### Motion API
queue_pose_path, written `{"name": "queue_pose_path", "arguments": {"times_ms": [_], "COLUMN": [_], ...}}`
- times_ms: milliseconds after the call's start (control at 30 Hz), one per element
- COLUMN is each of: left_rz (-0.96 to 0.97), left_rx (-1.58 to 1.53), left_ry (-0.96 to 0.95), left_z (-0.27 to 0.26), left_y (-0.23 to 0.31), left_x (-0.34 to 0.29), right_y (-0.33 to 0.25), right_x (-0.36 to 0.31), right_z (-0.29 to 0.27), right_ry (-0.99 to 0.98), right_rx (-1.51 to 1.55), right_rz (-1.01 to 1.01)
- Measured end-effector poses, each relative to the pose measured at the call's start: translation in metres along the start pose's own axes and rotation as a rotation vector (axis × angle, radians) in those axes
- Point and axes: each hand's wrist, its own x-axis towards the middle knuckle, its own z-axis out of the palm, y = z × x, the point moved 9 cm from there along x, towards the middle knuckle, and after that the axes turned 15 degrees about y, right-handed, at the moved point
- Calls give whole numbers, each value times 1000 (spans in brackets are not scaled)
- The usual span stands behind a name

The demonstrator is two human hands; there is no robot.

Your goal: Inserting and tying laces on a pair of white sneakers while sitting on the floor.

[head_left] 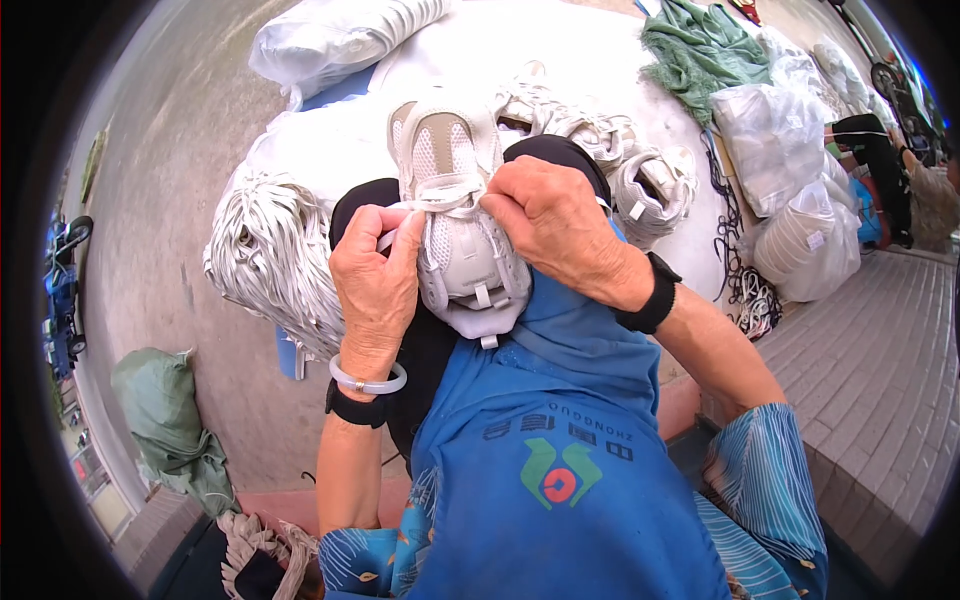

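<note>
A white and beige sneaker (470,260) rests on my lap, its toe pointing away from me and its heel toward me. White shoelace (445,193) runs across its upper and looks looped or knotted there. My left hand (380,275) is at the shoe's left side, closed in a pinch on a lace. On the opposite side my right hand (565,230) has its fingers curled together on the lace; the fingertips are partly hidden. Beneath the shoe lies my blue apron (580,400).
A thick bundle of white shoelaces (265,250) hangs left of my knee. Several pale sneakers (655,190) sit on the white surface beyond my right hand. Clear plastic bags (775,145), green netting (705,60) and dark cords (722,200) lie right. A green sack (160,400) stands left.
</note>
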Motion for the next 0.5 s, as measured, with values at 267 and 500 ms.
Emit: {"name": "queue_pose_path", "arguments": {"times_ms": [267, 500], "left_rz": [355, 297], "left_rx": [137, 152], "left_ry": [9, 60], "left_z": [0, 22], "left_y": [39, 14], "left_x": [-30, -37], "right_y": [-20, -7], "right_x": [-20, -17], "right_z": [-13, 12], "right_ry": [-91, -95], "right_rx": [-216, -234], "right_rz": [-23, -50]}}
